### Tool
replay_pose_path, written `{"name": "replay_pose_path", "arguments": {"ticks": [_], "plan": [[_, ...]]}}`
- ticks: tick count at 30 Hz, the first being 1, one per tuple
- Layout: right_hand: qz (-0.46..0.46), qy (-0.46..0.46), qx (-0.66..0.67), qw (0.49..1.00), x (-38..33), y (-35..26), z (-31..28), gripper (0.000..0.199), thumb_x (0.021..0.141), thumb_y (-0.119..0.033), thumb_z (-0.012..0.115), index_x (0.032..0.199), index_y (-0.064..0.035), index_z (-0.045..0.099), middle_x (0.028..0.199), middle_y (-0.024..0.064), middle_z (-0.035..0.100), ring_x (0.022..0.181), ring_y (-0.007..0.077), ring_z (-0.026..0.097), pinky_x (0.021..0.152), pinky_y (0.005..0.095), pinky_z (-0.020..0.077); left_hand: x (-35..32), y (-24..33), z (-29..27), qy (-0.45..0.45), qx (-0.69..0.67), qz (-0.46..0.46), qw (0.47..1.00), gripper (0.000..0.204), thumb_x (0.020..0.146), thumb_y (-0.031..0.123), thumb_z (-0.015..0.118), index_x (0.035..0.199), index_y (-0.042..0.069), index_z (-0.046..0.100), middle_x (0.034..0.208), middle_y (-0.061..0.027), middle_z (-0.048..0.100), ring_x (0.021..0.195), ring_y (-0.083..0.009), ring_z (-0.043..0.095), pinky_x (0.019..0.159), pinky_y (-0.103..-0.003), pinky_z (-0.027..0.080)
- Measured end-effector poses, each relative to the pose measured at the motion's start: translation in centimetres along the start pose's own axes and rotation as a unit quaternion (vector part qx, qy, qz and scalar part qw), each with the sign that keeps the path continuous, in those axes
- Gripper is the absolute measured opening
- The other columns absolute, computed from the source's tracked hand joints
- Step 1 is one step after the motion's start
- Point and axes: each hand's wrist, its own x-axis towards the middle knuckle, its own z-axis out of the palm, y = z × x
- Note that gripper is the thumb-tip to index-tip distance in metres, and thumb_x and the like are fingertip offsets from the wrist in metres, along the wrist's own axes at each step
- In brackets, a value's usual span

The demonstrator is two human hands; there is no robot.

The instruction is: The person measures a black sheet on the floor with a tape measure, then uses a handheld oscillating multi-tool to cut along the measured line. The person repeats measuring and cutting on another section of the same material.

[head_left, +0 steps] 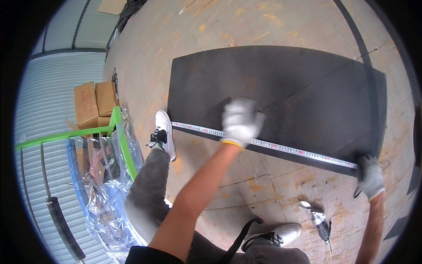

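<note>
A dark, flat rubber-like sheet lies on the worn floor, its near edge slanting down to the right. Along that edge stretches the white blade of a tape measure. In a white work glove, my left hand is over the middle of the blade, its fingers smeared by motion. My right hand, gloved too, is closed at the blade's right end, by the sheet's near right corner. The tape case is hidden in it; a dark cord loop shows below. My left shoe rests by the blade's left end.
A silver and black hand-held power tool with a thin line lies near my right shoe. To the left stand a green metal frame, clear plastic wrapping and cardboard boxes, before a corrugated wall.
</note>
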Motion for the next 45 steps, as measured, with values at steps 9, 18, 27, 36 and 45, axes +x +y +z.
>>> {"name": "replay_pose_path", "arguments": {"ticks": [9, 18, 27, 36, 45], "plan": [[-0.066, -0.043, 0.057, 0.995, 0.4, -1.2, -1.0, 0.013, 0.085, -0.010, 0.070, 0.096, -0.0019, 0.071, 0.092, 0.0249, 0.072, 0.088, 0.0483, 0.068, 0.077, 0.0532, 0.0540, -1.8, -13.4, -2.0, 0.003, 0.003, -0.333, 0.943, 0.119, 0.089, 0.080, 0.059, 0.169, 0.000, 0.021, 0.171, -0.0323, 0.023, 0.157, -0.0528, 0.027, 0.127, -0.055, 0.031], [-0.065, -0.043, 0.089, 0.993, -0.1, -0.1, 0.8, 0.013, 0.088, -0.008, 0.070, 0.099, -0.0016, 0.073, 0.095, 0.0248, 0.073, 0.091, 0.0489, 0.068, 0.081, 0.0527, 0.0540, -0.8, -12.8, -4.4, -0.051, 0.063, -0.332, 0.940, 0.114, 0.088, 0.081, 0.059, 0.160, -0.005, 0.039, 0.156, -0.0299, 0.048, 0.145, -0.0461, 0.049, 0.122, -0.050, 0.038], [-0.051, -0.039, 0.069, 0.996, -0.8, 0.5, 0.4, 0.013, 0.089, -0.009, 0.069, 0.099, -0.0013, 0.073, 0.095, 0.0243, 0.073, 0.093, 0.0477, 0.068, 0.082, 0.0524, 0.0542, -0.5, -12.4, -4.8, -0.060, 0.062, -0.332, 0.939, 0.115, 0.088, 0.081, 0.060, 0.160, -0.006, 0.038, 0.159, -0.0298, 0.046, 0.145, -0.0465, 0.051, 0.121, -0.050, 0.041], [-0.069, -0.050, 0.076, 0.993, -0.9, 0.7, 0.3, 0.021, 0.091, -0.011, 0.069, 0.109, -0.0037, 0.075, 0.101, 0.0239, 0.074, 0.096, 0.0460, 0.069, 0.085, 0.0528, 0.0547, -0.6, -12.7, -5.1, -0.059, 0.086, -0.342, 0.934, 0.118, 0.088, 0.085, 0.057, 0.161, -0.006, 0.038, 0.160, -0.0308, 0.047, 0.149, -0.0445, 0.049, 0.123, -0.049, 0.040], [0.040, -0.134, 0.091, 0.986, -1.4, 0.7, -2.6, 0.032, 0.100, -0.036, 0.066, 0.111, -0.0063, 0.074, 0.097, 0.0253, 0.076, 0.094, 0.0451, 0.074, 0.085, 0.0521, 0.0587, 0.2, -15.1, -4.3, -0.082, 0.090, -0.287, 0.950, 0.110, 0.097, 0.081, 0.048, 0.159, -0.010, 0.041, 0.163, -0.0319, 0.045, 0.154, -0.0446, 0.041, 0.128, -0.045, 0.031]]}}
